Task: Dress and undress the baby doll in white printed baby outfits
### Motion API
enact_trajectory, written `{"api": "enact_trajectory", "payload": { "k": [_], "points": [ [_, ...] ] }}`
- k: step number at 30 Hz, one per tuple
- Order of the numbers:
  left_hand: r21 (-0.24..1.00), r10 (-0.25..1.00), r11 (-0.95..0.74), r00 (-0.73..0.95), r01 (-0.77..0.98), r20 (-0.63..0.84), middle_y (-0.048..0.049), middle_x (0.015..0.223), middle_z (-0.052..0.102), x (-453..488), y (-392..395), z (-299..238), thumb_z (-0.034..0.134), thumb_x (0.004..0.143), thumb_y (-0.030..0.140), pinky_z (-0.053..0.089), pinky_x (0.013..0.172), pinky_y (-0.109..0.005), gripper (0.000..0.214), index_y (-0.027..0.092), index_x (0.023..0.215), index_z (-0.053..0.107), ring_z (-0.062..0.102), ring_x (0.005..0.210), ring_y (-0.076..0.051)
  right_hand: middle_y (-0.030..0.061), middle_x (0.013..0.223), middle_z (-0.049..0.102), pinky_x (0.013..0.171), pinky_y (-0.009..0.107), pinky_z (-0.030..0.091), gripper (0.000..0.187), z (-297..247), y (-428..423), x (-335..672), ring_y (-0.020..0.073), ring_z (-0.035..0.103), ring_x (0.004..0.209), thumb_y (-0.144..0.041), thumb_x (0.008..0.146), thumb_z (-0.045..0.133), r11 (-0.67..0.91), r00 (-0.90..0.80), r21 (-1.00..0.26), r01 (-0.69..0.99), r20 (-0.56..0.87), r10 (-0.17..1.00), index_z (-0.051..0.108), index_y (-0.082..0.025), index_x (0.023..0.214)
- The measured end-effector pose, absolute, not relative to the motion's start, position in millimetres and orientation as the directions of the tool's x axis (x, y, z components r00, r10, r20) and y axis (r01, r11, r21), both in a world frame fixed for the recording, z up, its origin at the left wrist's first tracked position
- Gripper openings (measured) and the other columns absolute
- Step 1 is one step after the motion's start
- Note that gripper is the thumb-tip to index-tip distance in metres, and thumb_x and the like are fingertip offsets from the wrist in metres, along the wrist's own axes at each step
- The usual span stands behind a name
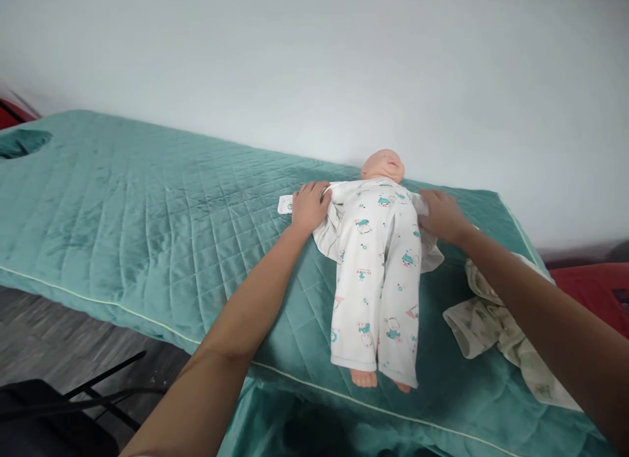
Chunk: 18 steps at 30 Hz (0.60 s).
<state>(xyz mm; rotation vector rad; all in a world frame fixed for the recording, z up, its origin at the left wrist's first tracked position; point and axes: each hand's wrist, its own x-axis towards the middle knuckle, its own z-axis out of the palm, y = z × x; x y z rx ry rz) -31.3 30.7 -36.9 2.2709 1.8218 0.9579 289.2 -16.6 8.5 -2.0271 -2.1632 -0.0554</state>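
A baby doll (383, 164) lies on its back on a green quilted bed cover (162, 215), head toward the wall. It is dressed in a white printed top and long white pants (363, 293) with small teal and pink cartoon figures; its feet show below the hems. My left hand (310, 205) is closed over the sleeve on the left, and the cuff (285, 204) sticks out past my fingers. On the other side, my right hand (439, 213) grips the white sleeve there, its fingertips partly hidden. Loose fabric from the top spreads out beneath both arms.
A crumpled cream patterned baby garment (501, 332) lies at the right, partly behind my right forearm. A white wall (314, 71) runs along the back. Something red (594, 290) stands beyond the right edge, and a black chair-like object (49, 411) is at lower left.
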Motion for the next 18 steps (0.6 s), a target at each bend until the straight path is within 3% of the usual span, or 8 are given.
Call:
{"api": "enact_trajectory", "payload": {
  "k": [3,5,7,9,13,18],
  "points": [
    [0.430,0.915,-0.254,0.071,0.866,0.396,-0.0062,0.125,0.069,-29.5,29.6,-35.1,0.041,0.102,0.037,0.041,0.100,-0.038,0.034,0.027,0.126,0.062,0.057,0.121,-0.025,0.0176,0.144,0.052,0.106,0.053,0.040,0.057,35.6,-12.0,248.9,0.0358,0.047,0.131,-0.019,0.084,0.048,0.235,-0.171,-0.170,0.957,0.325,0.930,0.049,-0.016,0.141],
    [0.446,0.918,-0.237,0.048,0.863,0.395,-0.0058,0.125,0.069,-29.1,31.5,-35.7,0.041,0.102,0.036,0.042,0.099,-0.037,0.033,0.027,0.125,0.063,0.058,0.120,-0.025,0.0163,0.141,0.054,0.105,0.049,0.042,0.049,54.2,-10.0,208.9,0.0334,0.049,0.128,-0.017,0.086,0.044,0.329,-0.251,-0.203,0.922,0.331,0.910,0.054,-0.017,0.134],
    [0.480,0.919,-0.233,0.030,0.846,0.393,-0.0046,0.123,0.070,-29.5,35.6,-37.6,0.042,0.101,0.035,0.043,0.096,-0.036,0.031,0.027,0.122,0.064,0.061,0.117,-0.024,0.0140,0.139,0.057,0.103,0.047,0.044,0.045,65.3,-5.4,168.4,0.0325,0.051,0.126,-0.018,0.090,0.044,0.452,-0.418,-0.183,0.873,0.194,0.887,0.056,-0.018,0.133],
    [0.518,0.924,-0.213,-0.001,0.829,0.382,-0.0031,0.121,0.072,-30.2,40.8,-40.0,0.043,0.101,0.035,0.045,0.093,-0.035,0.029,0.028,0.119,0.064,0.064,0.114,-0.024,0.0174,0.134,0.058,0.096,0.046,0.047,0.041,66.1,4.3,135.6,0.0336,0.055,0.118,-0.019,0.089,0.048,0.520,-0.518,-0.091,0.849,0.044,0.854,0.058,-0.014,0.128],
    [0.547,0.939,-0.134,-0.070,0.826,0.336,-0.0023,0.118,0.073,-31.1,49.3,-42.3,0.046,0.099,0.035,0.047,0.088,-0.036,0.026,0.030,0.117,0.064,0.066,0.111,-0.025,0.0218,0.129,0.057,0.090,0.046,0.048,0.039,48.9,32.6,103.6,0.0359,0.056,0.116,-0.015,0.087,0.050,0.528,-0.523,0.093,0.844,-0.072,0.849,0.058,-0.009,0.124],
    [0.536,0.947,-0.132,-0.052,0.834,0.316,-0.0038,0.115,0.074,-30.9,50.9,-38.8,0.047,0.098,0.035,0.047,0.085,-0.036,0.024,0.029,0.115,0.064,0.067,0.108,-0.027,0.0202,0.125,0.063,0.086,0.045,0.047,0.036,35.4,56.7,96.0,0.0358,0.060,0.112,-0.023,0.090,0.054,0.538,-0.510,0.151,0.830,-0.187,0.840,0.061,-0.011,0.124]
  ]
}}
